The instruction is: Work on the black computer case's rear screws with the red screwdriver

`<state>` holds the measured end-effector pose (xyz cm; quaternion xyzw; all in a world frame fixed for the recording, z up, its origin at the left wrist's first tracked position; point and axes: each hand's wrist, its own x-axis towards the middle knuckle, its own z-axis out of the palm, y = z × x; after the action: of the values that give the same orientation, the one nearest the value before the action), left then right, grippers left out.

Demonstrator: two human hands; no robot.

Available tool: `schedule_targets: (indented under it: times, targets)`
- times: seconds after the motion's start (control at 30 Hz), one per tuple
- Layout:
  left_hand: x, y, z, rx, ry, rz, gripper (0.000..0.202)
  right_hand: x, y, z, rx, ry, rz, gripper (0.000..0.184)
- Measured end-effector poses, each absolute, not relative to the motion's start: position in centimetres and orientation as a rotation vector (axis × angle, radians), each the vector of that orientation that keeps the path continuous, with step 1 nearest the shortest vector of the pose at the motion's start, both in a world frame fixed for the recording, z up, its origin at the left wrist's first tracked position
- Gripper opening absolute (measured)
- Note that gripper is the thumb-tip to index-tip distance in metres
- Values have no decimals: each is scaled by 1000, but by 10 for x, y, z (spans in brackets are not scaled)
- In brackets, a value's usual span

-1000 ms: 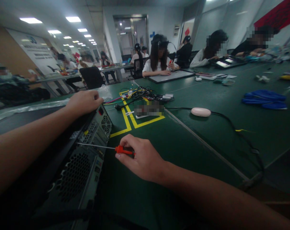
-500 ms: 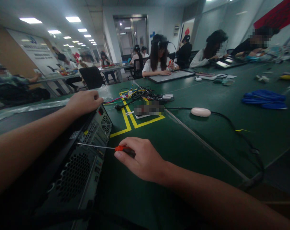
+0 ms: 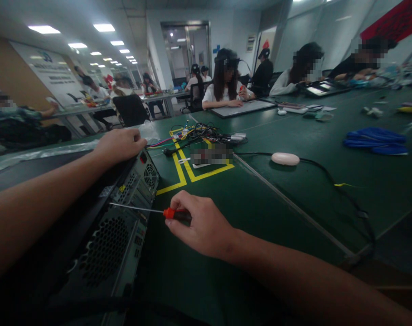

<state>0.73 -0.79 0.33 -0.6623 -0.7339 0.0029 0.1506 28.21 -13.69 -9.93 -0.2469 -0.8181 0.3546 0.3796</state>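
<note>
I see the right hand (image 3: 204,224) pinching the screwdriver (image 3: 169,213) by its orange handle. The tip is at the case (image 3: 122,228), along its vented panel. The left hand (image 3: 119,144) rests on the upper edge; I cannot tell whether its fingers grip. The case sits on the green table (image 3: 304,190).

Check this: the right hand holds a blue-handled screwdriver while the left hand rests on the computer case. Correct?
No: the head view shows an orange-red handle, not blue. The right hand does hold the screwdriver while the left hand rests on the computer case.
</note>
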Motion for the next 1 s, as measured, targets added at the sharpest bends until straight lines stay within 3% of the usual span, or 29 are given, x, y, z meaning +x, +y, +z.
schedule_targets:
  times: [1.0]
  targets:
    - [7,-8,4,-1922,-2105,-7,58,282,-138,-99,-639,-2065,949,11]
